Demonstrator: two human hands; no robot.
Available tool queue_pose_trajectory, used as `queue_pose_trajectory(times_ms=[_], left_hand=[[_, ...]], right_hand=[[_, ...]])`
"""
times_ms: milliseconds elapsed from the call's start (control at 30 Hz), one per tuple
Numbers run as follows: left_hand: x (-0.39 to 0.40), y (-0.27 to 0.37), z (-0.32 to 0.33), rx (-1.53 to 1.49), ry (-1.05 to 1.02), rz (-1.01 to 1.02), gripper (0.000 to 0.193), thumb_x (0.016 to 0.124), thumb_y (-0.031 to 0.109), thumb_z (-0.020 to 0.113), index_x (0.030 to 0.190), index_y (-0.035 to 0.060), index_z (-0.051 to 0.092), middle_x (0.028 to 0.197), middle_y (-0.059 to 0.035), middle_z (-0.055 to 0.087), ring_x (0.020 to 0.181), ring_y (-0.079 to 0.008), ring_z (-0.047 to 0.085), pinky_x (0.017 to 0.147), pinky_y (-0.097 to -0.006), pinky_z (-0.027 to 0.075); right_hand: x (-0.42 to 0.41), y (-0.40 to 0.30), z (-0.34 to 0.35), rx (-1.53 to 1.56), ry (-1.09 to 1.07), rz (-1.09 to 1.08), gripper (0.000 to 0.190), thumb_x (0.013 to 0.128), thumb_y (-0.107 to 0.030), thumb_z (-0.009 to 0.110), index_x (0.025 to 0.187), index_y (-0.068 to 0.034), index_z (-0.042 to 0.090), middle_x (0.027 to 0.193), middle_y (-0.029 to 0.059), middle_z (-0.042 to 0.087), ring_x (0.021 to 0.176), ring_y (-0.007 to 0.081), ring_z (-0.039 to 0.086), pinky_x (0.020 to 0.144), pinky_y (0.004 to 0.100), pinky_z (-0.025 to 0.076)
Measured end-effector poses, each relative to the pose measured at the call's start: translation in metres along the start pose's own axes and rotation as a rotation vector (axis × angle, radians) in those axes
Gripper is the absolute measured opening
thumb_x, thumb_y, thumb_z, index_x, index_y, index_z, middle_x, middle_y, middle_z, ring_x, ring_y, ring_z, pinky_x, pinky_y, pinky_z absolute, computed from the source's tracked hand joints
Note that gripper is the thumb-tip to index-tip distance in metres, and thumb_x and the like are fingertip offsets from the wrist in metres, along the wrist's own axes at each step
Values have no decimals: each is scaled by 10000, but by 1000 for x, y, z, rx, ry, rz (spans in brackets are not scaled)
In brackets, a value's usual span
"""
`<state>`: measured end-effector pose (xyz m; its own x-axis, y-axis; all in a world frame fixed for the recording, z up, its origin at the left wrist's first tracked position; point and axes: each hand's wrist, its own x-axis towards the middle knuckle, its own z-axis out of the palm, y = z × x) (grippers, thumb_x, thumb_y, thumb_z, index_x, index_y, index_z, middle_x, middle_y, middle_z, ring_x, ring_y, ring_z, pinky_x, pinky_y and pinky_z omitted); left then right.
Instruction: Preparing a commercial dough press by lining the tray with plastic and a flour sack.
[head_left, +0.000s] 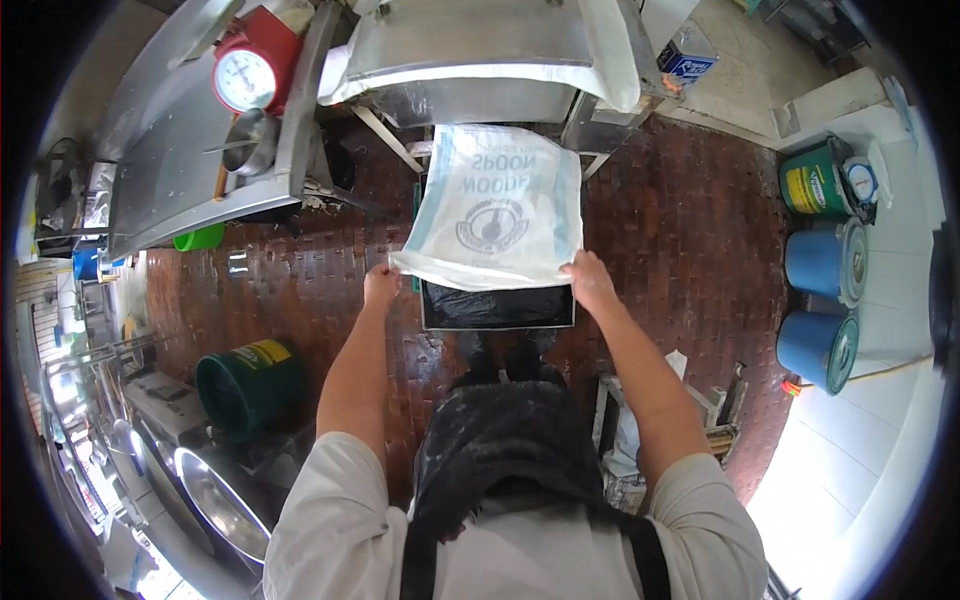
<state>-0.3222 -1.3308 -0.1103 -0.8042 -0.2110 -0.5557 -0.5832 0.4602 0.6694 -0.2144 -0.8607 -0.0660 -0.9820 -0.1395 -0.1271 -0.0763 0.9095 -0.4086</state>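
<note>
A white woven flour sack (499, 202) with blue-green side stripes and printed writing is spread flat between my hands. My left hand (382, 285) grips its near left corner, and my right hand (590, 279) grips its near right corner. Beneath the cloth lies a rectangular tray or crate lined with black plastic (496, 306); only its near end shows, close to my feet. The sack hides the rest. Its far edge reaches under the front of a metal-topped table draped with white cloth (480, 37).
A steel table (195, 142) at the left holds a red dial scale (246, 75) and a metal pot (251, 144). A green bucket (247, 386) stands at lower left. Lidded blue buckets (817, 262) line the right wall. A low wooden frame (607, 412) is beside my right arm.
</note>
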Motion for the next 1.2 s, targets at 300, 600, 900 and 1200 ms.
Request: queue_pose_trajectory(times_ms=[300,600,900,1200], left_hand=[[13,-133,89,528,18,71,240,839,238,698,995,62,748,900,-178,734,869,-353,711,787,-454,543],[21,-201,112,447,-29,-49,236,844,246,679,992,78,755,903,-179,737,890,-375,708,805,-463,549],[68,-26,88,-403,5,14,118,966,100,640,987,-9,682,799,-26,682,733,-103,652,620,-248,505],[22,169,-28,-709,195,742,189,942,-1,623,1120,-55,654,1097,-128,690,998,-181,661,901,-305,533]], right_hand=[[-60,35,171,54,-270,221,273,880,-28,548,1023,-130,758,1019,160,577,1049,346,572,897,449,489],[-85,43,233,74,-261,324,261,813,-17,609,990,-147,751,940,162,605,939,381,630,821,473,527],[58,54,95,110,272,174,326,776,77,602,990,-130,736,852,173,602,871,352,635,754,449,502],[94,-21,-138,61,706,-65,549,658,137,585,1103,-137,755,989,94,630,918,255,639,810,306,515]])
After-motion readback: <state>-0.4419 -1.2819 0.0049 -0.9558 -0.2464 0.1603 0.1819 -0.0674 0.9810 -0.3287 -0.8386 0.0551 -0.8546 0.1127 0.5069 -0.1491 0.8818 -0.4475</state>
